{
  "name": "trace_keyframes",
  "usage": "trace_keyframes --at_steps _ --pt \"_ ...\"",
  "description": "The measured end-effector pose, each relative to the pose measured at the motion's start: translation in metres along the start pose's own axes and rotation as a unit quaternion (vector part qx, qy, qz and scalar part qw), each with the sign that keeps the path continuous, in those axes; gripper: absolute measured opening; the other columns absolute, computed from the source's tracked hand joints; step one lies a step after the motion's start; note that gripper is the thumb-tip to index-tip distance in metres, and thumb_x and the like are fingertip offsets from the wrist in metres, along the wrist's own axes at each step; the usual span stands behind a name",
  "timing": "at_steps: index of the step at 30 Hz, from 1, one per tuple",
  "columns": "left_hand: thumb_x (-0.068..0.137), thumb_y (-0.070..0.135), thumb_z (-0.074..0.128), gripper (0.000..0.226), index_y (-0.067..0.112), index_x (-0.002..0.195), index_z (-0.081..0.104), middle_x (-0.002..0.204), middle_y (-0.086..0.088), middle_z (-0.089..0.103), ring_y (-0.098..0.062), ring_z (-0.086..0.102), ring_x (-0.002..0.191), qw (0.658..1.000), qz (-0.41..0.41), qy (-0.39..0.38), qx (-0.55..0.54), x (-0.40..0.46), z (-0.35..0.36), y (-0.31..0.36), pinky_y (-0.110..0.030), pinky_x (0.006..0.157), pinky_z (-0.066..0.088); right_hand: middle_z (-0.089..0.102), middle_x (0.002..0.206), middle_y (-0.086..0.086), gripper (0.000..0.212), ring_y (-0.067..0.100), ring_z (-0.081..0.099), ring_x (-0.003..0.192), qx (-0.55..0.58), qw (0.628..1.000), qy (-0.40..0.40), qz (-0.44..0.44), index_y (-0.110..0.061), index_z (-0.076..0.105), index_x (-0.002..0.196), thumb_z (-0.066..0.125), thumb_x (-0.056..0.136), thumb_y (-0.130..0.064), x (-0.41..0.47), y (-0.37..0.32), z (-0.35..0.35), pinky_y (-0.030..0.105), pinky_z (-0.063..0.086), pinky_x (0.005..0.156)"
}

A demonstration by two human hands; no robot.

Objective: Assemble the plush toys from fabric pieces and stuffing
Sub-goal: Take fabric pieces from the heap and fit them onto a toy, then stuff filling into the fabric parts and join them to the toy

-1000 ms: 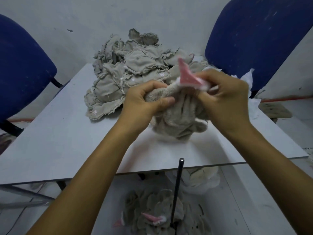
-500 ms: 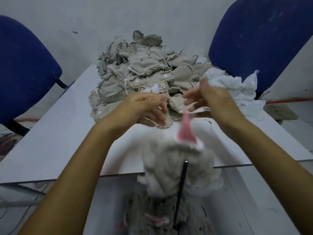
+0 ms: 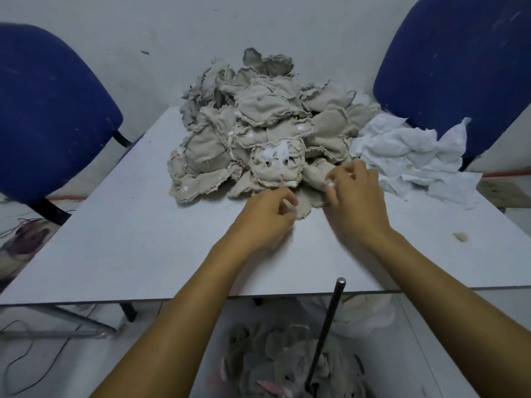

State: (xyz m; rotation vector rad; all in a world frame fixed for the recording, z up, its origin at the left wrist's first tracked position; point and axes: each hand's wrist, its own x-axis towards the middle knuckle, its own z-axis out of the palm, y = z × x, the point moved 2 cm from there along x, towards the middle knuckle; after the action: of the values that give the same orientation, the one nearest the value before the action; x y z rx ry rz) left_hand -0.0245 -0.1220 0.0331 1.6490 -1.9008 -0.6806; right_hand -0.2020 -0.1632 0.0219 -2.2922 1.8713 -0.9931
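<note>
Left hand (image 3: 268, 209) and right hand (image 3: 355, 193), fingers curled, pinching the near edge of a beige fabric piece (image 3: 309, 196), at the foot of the fabric heap (image 3: 258, 124), far centre of the bench (image 3: 129, 239), white stuffing (image 3: 408, 156) at right

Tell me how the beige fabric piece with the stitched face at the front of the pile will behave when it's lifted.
The face piece lies flat and wrinkled like an unstuffed skin, so it will probably droop limply. It looks thin, so likely light. Its frayed edges overlap neighbours in the pile, so it may drag others along.
</note>
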Motion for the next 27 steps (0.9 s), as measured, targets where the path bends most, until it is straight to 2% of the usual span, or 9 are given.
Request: trace_keyframes --at_steps 2,4,8,10,13,15,18,24,27 --pt "0.092 0.015 0.061 0.024 0.025 0.114 0.063 0.099 0.007 0.063 -0.014 0.062 0.093 0.999 0.001 0.029 -0.023 0.003 0.001 0.000 -0.030 0.083 0.051 0.058 0.097 0.001 0.011 0.010 0.055 0.091 0.183 0.982 0.044 0.019 -0.017 0.051 0.101 0.045 0.101 -0.026 0.001 -0.002 -0.009 0.028 0.040 0.071" --pt "0.095 0.020 0.061 0.016 0.022 0.111 0.063 0.088 0.010 0.063 -0.013 0.061 0.081 0.990 -0.020 0.045 -0.133 0.006 0.002 0.002 -0.028 0.072 0.049 0.057 0.084 -0.008 0.008 -0.001 0.054 0.075 0.398 0.911 0.067 0.085 -0.026 0.047 0.093 0.043 0.097 -0.031 -0.003 -0.008 -0.018 0.024 0.045 0.069" --pt "0.103 0.033 0.051 0.023 0.017 0.088 0.058 0.058 0.008 0.061 -0.009 0.058 0.050 0.874 -0.116 -0.025 -0.472 0.008 0.003 0.015 -0.023 0.053 0.049 0.063 0.094 0.010 0.014 0.027 0.061 0.092 0.705 0.679 0.017 0.204 -0.017 0.051 0.092 0.041 0.102 -0.015 -0.016 -0.021 -0.021 0.060 0.050 0.088" --pt "0.103 0.035 0.049 0.029 0.017 0.082 0.057 0.053 0.006 0.062 -0.008 0.060 0.045 0.831 -0.142 -0.053 -0.536 0.005 0.002 0.021 -0.024 0.051 0.051 0.064 0.085 0.010 0.016 0.023 0.064 0.082 0.726 0.652 -0.017 0.218 -0.015 0.048 0.089 0.041 0.101 -0.006 -0.025 -0.022 -0.021 0.050 0.055 0.079" --pt "0.098 0.036 0.057 0.025 0.016 0.089 0.068 0.073 0.001 0.073 -0.014 0.071 0.064 0.821 -0.154 -0.066 -0.546 0.003 0.003 0.022 -0.032 0.065 0.060 0.059 0.076 0.010 0.022 0.018 0.058 0.062 0.645 0.719 -0.083 0.245 -0.019 0.044 0.100 0.050 0.094 0.001 -0.040 -0.010 -0.020 0.034 0.055 0.056" --pt "0.094 0.033 0.063 0.018 0.017 0.096 0.070 0.085 0.001 0.074 -0.016 0.071 0.079 0.841 -0.139 -0.097 -0.515 0.001 0.003 0.023 -0.033 0.077 0.058 0.067 0.078 0.010 0.033 0.022 0.061 0.065 0.624 0.736 -0.108 0.239 -0.021 0.045 0.108 0.050 0.092 0.008 -0.046 -0.001 -0.020 0.034 0.057 0.057" --pt "0.089 0.011 0.070 0.022 0.020 0.109 0.066 0.095 0.000 0.072 -0.018 0.070 0.081 0.878 -0.094 -0.095 -0.459 -0.001 0.005 0.028 -0.028 0.062 0.053 0.074 0.096 0.010 0.047 0.028 0.069 0.085 0.572 0.786 -0.130 0.193 -0.020 0.057 0.117 0.047 0.089 0.016 -0.048 0.004 -0.023 0.039 0.058 0.070" --pt "0.072 -0.016 0.060 0.071 0.034 0.122 0.052 0.100 -0.014 0.065 -0.031 0.057 0.090 0.835 0.009 -0.107 -0.539 0.005 0.002 0.042 -0.039 0.071 0.049 0.051 0.098 0.004 0.035 0.010 0.056 0.097 0.318 0.946 0.053 -0.004 -0.027 0.065 0.073 0.072 0.070 0.007 -0.039 0.007 -0.048 0.013 0.041 0.086" --pt "0.088 -0.008 0.052 0.058 0.041 0.115 0.067 0.116 -0.011 0.066 -0.027 0.062 0.097 0.904 0.051 -0.088 -0.415 0.005 0.000 0.041 -0.044 0.084 0.053 0.043 0.106 0.002 0.041 0.019 0.050 0.107 0.286 0.953 0.094 0.037 -0.034 0.065 0.067 0.083 0.067 0.002 -0.034 0.014 -0.048 0.029 0.045 0.094"
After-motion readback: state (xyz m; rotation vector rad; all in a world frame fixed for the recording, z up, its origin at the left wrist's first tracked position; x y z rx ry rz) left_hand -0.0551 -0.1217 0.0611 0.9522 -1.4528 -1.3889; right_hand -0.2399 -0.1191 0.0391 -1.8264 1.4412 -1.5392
